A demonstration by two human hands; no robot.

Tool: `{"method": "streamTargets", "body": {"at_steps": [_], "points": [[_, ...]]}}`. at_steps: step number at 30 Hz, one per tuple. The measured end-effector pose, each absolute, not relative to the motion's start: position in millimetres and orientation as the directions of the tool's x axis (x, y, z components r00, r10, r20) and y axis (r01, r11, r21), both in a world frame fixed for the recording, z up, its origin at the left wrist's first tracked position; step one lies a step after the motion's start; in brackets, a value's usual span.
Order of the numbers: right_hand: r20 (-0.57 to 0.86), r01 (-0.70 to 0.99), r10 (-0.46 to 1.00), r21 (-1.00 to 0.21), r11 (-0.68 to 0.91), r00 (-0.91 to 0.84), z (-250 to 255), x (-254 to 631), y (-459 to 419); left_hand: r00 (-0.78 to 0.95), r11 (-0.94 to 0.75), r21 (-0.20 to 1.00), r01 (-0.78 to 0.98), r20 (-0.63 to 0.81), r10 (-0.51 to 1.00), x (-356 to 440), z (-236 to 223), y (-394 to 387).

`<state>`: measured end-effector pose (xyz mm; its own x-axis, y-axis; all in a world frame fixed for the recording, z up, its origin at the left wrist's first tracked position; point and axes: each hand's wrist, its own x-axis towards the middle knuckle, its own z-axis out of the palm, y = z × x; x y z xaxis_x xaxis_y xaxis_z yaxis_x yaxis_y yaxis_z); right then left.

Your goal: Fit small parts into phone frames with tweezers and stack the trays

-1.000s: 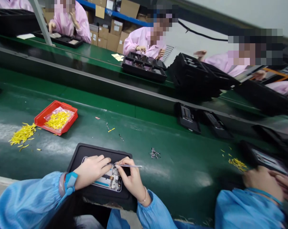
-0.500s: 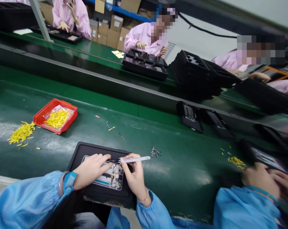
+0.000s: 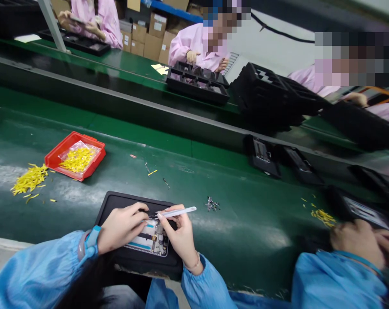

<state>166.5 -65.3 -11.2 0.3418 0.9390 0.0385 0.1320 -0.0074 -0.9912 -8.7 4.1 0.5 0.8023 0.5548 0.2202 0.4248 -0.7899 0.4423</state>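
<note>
A partly assembled phone with its circuit board and blue strips exposed lies in a black tray on the bench before me. My left hand rests over the phone's left part, fingers bent inward at its upper edge. What those fingertips pinch, if anything, is hidden. Between the thumb and fingers of my right hand is a pair of white-handled tweezers. Their tips point left to the phone's upper edge, close to my left fingertips. Whether the tips grip a part is too small to tell.
A red bin of yellow strips stands left, beside a loose yellow pile. Small dark parts lie right of the tray. At right a co-worker's hand works at another tray. People in pink sit across the bench.
My left fingers have gone from stretched out over the phone to bent at its upper edge. The tweezers have moved slightly left with my right hand.
</note>
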Motion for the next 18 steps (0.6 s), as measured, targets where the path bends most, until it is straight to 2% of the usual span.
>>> {"method": "streamTargets", "body": {"at_steps": [3, 9, 18], "points": [[0.027, 0.142, 0.945, -0.99, -0.02, 0.325, -10.7, 165.3, -65.5, 0.762, -0.736, 0.493, 0.463, 0.203, 0.615, -8.8, -0.9, 5.8], [0.037, 0.172, 0.942, -0.985, -0.022, 0.334, -9.5, 164.8, -63.8, 0.751, -0.751, 0.466, 0.467, 0.239, 0.616, -6.1, -2.3, 6.6], [0.079, 0.209, 0.937, -0.978, 0.006, 0.34, -5.1, 164.6, -66.0, 0.795, -0.757, 0.456, 0.467, 0.158, 0.586, -4.1, 0.9, 7.9]]}}
